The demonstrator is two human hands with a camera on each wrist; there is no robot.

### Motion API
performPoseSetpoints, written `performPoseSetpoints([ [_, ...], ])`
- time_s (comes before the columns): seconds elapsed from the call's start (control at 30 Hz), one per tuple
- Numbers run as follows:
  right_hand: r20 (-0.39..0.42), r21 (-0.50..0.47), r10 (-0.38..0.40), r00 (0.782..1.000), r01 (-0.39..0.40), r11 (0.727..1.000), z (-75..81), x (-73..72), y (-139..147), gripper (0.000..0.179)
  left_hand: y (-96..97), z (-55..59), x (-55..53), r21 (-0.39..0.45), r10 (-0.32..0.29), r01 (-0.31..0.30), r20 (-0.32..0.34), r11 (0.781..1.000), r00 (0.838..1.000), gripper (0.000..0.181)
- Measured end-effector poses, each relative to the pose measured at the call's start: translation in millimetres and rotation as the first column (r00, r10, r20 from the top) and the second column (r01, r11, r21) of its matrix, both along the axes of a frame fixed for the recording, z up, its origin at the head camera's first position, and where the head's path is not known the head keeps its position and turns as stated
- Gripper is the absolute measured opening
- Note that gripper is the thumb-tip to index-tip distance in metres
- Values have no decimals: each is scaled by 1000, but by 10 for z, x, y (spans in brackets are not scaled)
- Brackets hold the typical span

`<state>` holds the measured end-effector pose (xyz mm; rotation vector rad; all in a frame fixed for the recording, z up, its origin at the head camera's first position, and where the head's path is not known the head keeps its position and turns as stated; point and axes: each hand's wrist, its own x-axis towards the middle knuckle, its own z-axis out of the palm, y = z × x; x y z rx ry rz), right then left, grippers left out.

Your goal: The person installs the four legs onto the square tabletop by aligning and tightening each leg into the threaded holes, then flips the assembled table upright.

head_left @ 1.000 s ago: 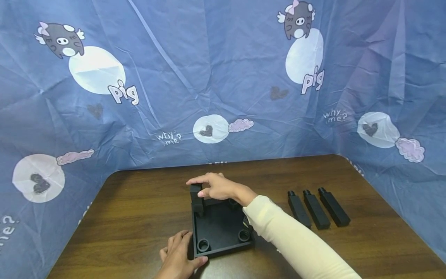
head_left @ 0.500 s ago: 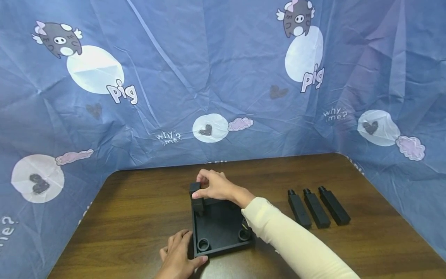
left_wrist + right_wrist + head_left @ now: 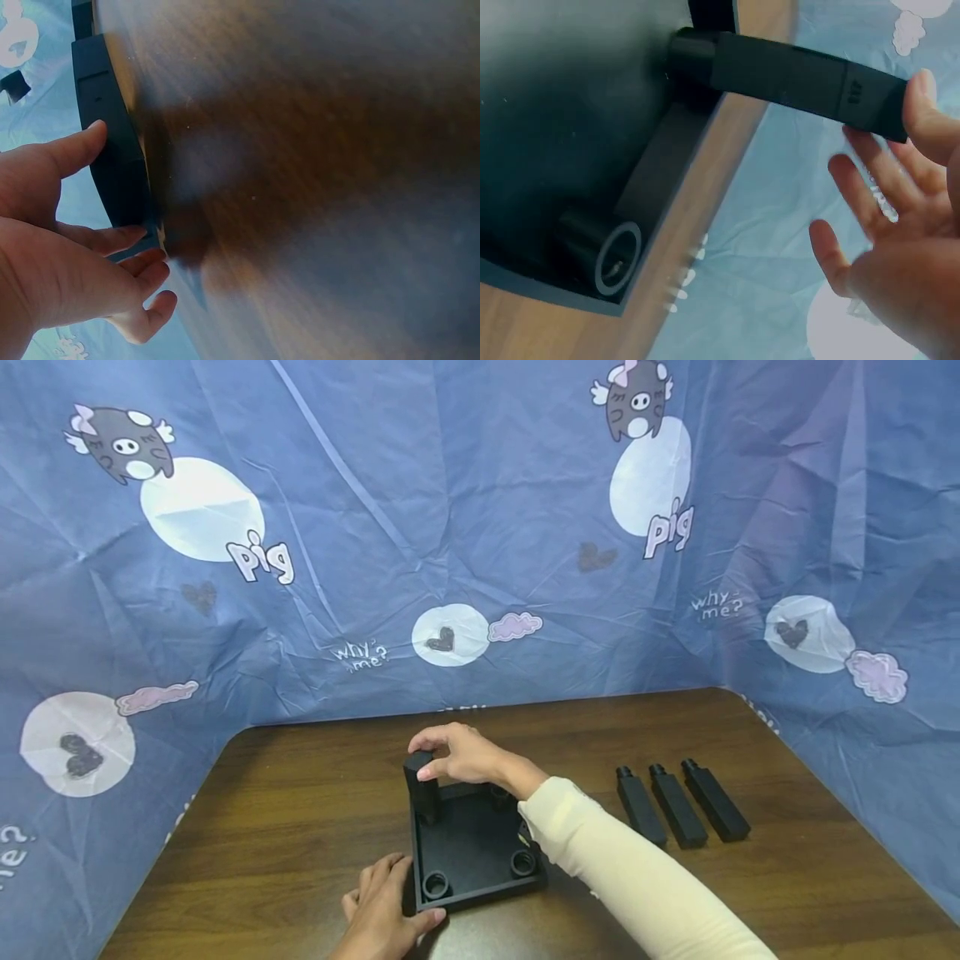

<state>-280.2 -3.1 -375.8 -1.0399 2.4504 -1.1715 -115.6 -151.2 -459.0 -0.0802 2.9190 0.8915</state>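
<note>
A black tray-like base (image 3: 471, 852) with raised edges and round threaded corner sockets lies on the table. At its far left corner a square black leg (image 3: 422, 789) stands upright, its lower end at the socket there. My right hand (image 3: 467, 755) pinches the top of this leg (image 3: 810, 82) between thumb and fingers; in the right wrist view the other fingers (image 3: 855, 191) spread loosely beside it. My left hand (image 3: 385, 910) holds the base's near left corner, thumb on the front wall and fingers along the left side; the left wrist view shows the base's outer wall (image 3: 112, 161).
Three more black legs (image 3: 678, 806) with narrow threaded ends lie side by side on the right of the wooden table (image 3: 300, 827). Sockets (image 3: 436, 885) show at the base's near corners. A blue patterned cloth (image 3: 480, 543) hangs behind the table.
My right fingers have shifted from stretched over the leg's top to gripping it, and the leg has turned a little about its length. The left hand stays put.
</note>
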Motion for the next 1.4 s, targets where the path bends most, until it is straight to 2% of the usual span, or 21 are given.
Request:
performPoseSetpoints([
  [0.13, -75, 2, -103, 992, 103, 995, -70, 18, -38, 29, 7, -1, 6, 0, 1, -1, -5, 1000, 1000, 83],
  [0.27, -96, 10, -108, 989, 110, 994, -92, 29, -20, 34, 11, 4, 1, 1, -1, 1, 22, 1000, 1000, 84],
  [0.4, -42, -28, -6, 999, 5, 1000, -65, 8, 46, 44, 10, 17, -3, 10, -5, 4, 40, 1000, 999, 84],
  [0.53, -27, -36, 136, 990, -137, 990, -24, -28, 102, 52, 12, 25, 2, 13, -11, 11, 25, 1000, 1000, 84],
  [0.63, -31, -8, 168, 985, -169, 986, -6, -35, 106, 50, 11, 24, 9, 12, -16, 15, 12, 1000, 1000, 84],
  [0.83, 0, 1, 117, 993, -117, 993, -21, -34, 69, 42, 4, 24, 12, 18, -20, 20, 1, 1000, 1000, 84],
  [1.2, -38, 29, 40, 998, -39, 999, -23, -22, 24, 38, 6, 24, 31, 19, -18, 19, -40, 1000, 999, 82],
  [1.4, -85, 83, 8, 996, 0, 997, -32, -20, 10, 37, -5, 15, 6, 23, -9, 9, -17, 1000, 1000, 83],
])
